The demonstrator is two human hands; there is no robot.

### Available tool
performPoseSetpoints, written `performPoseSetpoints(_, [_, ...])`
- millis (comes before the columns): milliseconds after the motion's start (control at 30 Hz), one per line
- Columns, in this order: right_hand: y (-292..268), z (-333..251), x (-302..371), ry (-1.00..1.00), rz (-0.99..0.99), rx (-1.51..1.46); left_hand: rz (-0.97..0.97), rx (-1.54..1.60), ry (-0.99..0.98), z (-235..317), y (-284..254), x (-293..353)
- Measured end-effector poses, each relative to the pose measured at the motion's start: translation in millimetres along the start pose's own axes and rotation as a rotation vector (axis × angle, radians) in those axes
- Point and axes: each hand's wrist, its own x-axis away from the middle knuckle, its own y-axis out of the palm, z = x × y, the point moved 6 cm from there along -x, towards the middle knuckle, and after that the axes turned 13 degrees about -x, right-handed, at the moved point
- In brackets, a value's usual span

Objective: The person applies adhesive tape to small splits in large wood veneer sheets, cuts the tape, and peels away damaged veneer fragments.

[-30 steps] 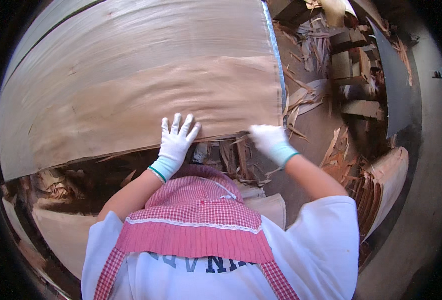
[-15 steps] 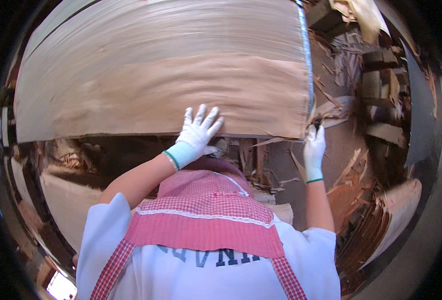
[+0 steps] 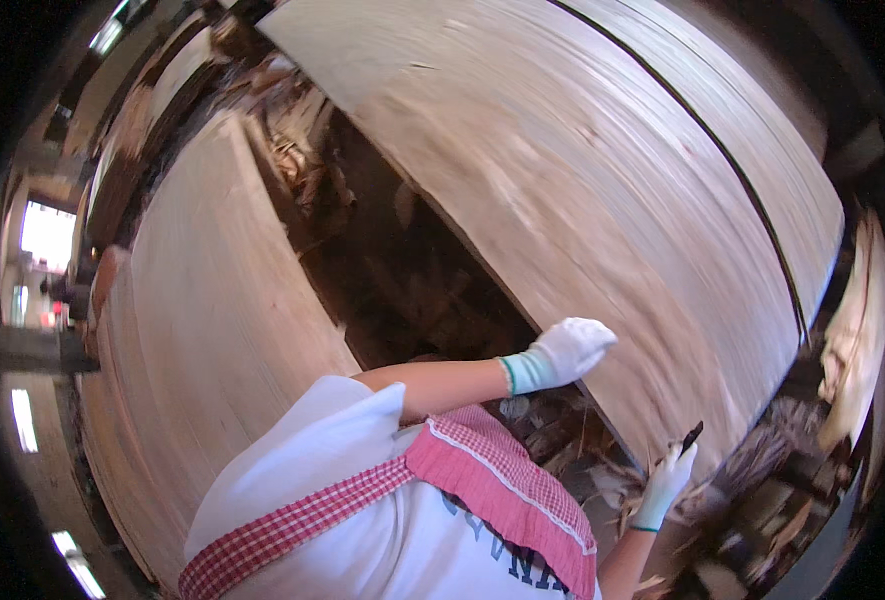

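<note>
A broad, pale wood veneer sheet (image 3: 562, 200) lies in front of me, slightly smeared by motion. My left hand (image 3: 570, 350), in a white glove with a green-edged cuff, is over the sheet's near edge. Its fingers are curled together and nothing shows in them. Farther right, my right hand (image 3: 665, 487), gloved the same way, is by the sheet's near right corner. Its fingers close around a small dark tool (image 3: 693, 436) that points up and away from the palm; blur hides whether it is a knife.
Another large stack of pale veneer (image 3: 222, 310) stands at the left. Between the two is a dark gap (image 3: 412, 270) with wood scraps. Torn veneer strips (image 3: 787, 440) lie beyond the right end, near an upright pale piece (image 3: 855, 330). A dark band (image 3: 702, 125) crosses the far sheets.
The view has swung left, so the sheet now slants and the left stack shows more. My left hand's spread fingers have curled up. The dark tool in my right hand has come clearly into sight.
</note>
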Motion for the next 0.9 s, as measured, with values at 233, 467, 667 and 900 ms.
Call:
performPoseSetpoints(233, [194.9, -113.0, -21.2, -0.077, -0.32, -0.07, 0.477, 0.061, -0.911, -292.9, -145.2, 86.5])
performPoseSetpoints(467, [500.0, -289.5, -1.6, -0.533, -0.678, 0.071, 0.525, 0.858, -1.265, -493.6, -192.1, 96.4])
performPoseSetpoints(667, [709.2, -367.0, -9.3, -0.637, -0.77, 0.351, 0.441, 0.881, -1.28, -497.9, -203.6, 108.6])
performPoseSetpoints(900, [782.9, -390.4, -6.3, -0.572, -0.728, 0.553, 0.097, 0.244, -1.458, -561.9, -180.4, 172.9])
